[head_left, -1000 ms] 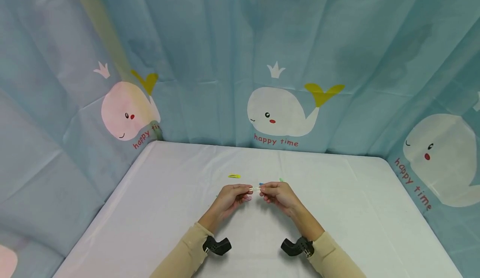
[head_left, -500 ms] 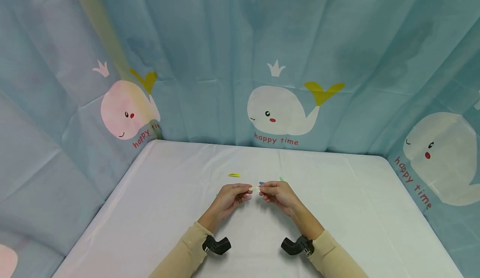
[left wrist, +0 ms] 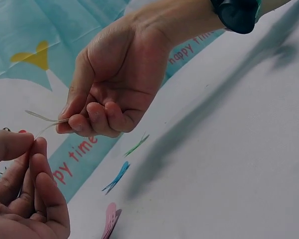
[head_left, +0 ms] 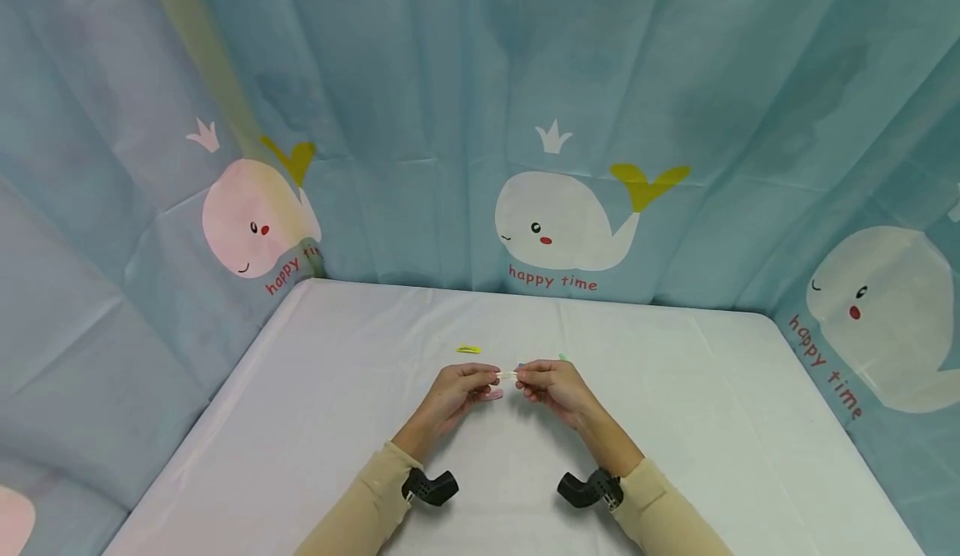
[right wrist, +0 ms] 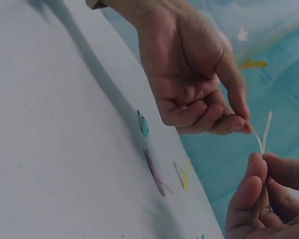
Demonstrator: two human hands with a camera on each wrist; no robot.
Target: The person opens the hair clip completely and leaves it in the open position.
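Two hands meet over the white table [head_left: 675,423], one pale clip [head_left: 507,375] stretched between their fingertips. The right hand [head_left: 557,391] pinches the end where the clip's prongs join, thumb against forefinger; the left hand [head_left: 450,392] pinches the tip of just one prong, its other fingers curled in. That split hold leaves the second prong free, pointing off at an angle, so the clip stands in a narrow V, and it is probably the pull on one side that keeps the prongs apart. Both grips use only the finger ends, likely because something so slim offers little else to hold (its exact make is too fine to tell). The clip is up in the air rather than against the tabletop, which seems to give both sets of fingers room to work around it. Below, other clips lie well spaced, perhaps so each can be picked up singly: a pink clip [left wrist: 110,215] near the left hand, a teal clip [right wrist: 143,124] beneath that same hand, a yellow clip [head_left: 468,349] farther out, and a blue clip [left wrist: 117,177] and a green clip [left wrist: 136,145] beyond the right hand, which partly hides them in the head view.
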